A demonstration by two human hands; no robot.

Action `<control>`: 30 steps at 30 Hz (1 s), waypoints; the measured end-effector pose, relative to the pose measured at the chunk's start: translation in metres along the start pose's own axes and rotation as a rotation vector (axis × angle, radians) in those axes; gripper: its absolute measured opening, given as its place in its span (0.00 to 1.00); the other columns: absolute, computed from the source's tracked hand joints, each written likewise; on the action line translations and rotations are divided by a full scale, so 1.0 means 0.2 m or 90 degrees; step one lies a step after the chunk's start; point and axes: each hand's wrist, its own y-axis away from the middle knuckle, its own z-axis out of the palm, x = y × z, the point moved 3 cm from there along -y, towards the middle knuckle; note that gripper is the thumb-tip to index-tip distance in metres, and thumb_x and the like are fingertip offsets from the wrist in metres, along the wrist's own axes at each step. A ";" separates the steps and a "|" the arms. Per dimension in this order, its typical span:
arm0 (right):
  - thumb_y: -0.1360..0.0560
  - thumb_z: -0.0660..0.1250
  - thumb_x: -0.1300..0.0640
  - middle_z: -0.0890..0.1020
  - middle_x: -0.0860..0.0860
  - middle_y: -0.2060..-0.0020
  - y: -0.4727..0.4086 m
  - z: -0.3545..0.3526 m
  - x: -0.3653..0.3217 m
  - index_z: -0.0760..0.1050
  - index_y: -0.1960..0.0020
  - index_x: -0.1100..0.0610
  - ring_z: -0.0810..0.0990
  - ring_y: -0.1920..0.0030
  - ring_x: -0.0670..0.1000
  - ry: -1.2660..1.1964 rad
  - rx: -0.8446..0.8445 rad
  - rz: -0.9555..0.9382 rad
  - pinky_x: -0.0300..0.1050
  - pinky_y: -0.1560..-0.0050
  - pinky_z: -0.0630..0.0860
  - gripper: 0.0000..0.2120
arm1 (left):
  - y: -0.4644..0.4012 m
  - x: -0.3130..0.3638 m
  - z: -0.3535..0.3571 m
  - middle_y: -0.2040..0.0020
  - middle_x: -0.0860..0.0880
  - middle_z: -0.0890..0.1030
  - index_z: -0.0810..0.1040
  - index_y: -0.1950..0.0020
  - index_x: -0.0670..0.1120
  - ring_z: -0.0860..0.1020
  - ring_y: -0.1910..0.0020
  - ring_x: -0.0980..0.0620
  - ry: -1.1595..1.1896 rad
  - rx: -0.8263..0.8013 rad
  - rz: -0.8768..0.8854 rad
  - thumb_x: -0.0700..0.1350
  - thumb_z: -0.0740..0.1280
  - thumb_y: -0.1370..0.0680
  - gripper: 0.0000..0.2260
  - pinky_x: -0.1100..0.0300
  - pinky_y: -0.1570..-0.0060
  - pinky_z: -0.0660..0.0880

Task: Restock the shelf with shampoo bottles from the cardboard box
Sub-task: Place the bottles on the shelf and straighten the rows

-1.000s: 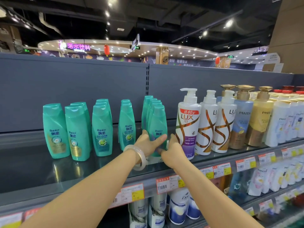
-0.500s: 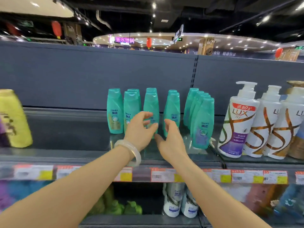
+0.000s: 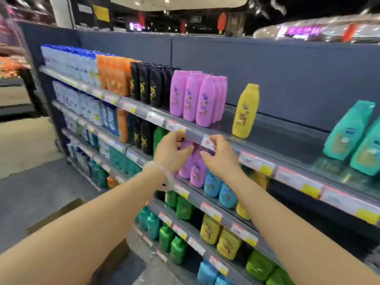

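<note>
Your hands have left the teal bottles point(image 3: 349, 130), two now at far right on the shelf point(image 3: 277, 138), one yellow bottle point(image 3: 245, 111) beside; left hand point(image 3: 171, 154) and right hand point(image 3: 223, 156) hover, fingers loosely curled, grasping nothing

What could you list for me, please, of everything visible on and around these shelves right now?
pink bottles: a tight cluster, count unclear, top shelf
yellow bottle: one, alone, top shelf, right of the pink cluster
teal bottles: two visible, top shelf, far right
black bottles: a row, top shelf, left of pink
orange bottles: a row, top shelf, left of black
blue-capped white bottles: a row, top shelf, far left
price tags: many, white, red and yellow, along shelf edges
lower shelves: pink, blue, green, yellow bottles
bracelet: one, translucent, left wrist
left hand: holding nothing, before the shelf edge
right hand: holding nothing, beside it
</note>
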 end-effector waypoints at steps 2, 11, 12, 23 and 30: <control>0.26 0.67 0.59 0.71 0.59 0.34 0.01 0.34 -0.19 0.65 0.32 0.62 0.70 0.34 0.56 0.004 -0.079 -0.006 0.45 0.36 0.65 0.25 | 0.05 -0.22 -0.36 0.35 0.46 0.73 0.69 0.32 0.43 0.74 0.38 0.49 -0.051 0.032 -0.066 0.45 0.68 0.25 0.22 0.52 0.38 0.72; 0.24 0.65 0.56 0.67 0.57 0.31 0.18 1.50 -0.71 0.60 0.29 0.60 0.73 0.37 0.57 0.016 -0.335 0.023 0.45 0.46 0.71 0.26 | 0.32 -1.02 -1.47 0.35 0.43 0.74 0.69 0.32 0.42 0.73 0.38 0.45 -0.286 0.105 -0.260 0.46 0.67 0.24 0.22 0.54 0.41 0.70; 0.24 0.64 0.56 0.67 0.57 0.32 0.18 1.60 -0.73 0.60 0.30 0.60 0.74 0.39 0.57 0.036 -0.357 0.020 0.46 0.47 0.71 0.26 | 0.33 -1.10 -1.54 0.34 0.43 0.73 0.68 0.32 0.42 0.73 0.36 0.44 -0.311 0.091 -0.278 0.46 0.67 0.24 0.22 0.54 0.40 0.70; 0.25 0.67 0.52 0.65 0.60 0.34 -0.15 2.65 -0.87 0.61 0.32 0.59 0.69 0.35 0.63 0.246 -0.545 -0.070 0.59 0.38 0.71 0.26 | -0.03 -1.88 -1.84 0.36 0.42 0.68 0.67 0.33 0.45 0.72 0.39 0.39 -0.590 -0.168 -0.409 0.51 0.66 0.25 0.22 0.46 0.40 0.73; 0.25 0.65 0.56 0.67 0.61 0.35 -0.56 3.14 -0.90 0.61 0.32 0.59 0.68 0.36 0.63 0.316 -0.614 -0.105 0.56 0.41 0.71 0.25 | -0.52 -2.27 -2.06 0.35 0.41 0.68 0.67 0.33 0.44 0.69 0.38 0.39 -0.671 -0.249 -0.431 0.46 0.65 0.24 0.21 0.46 0.39 0.72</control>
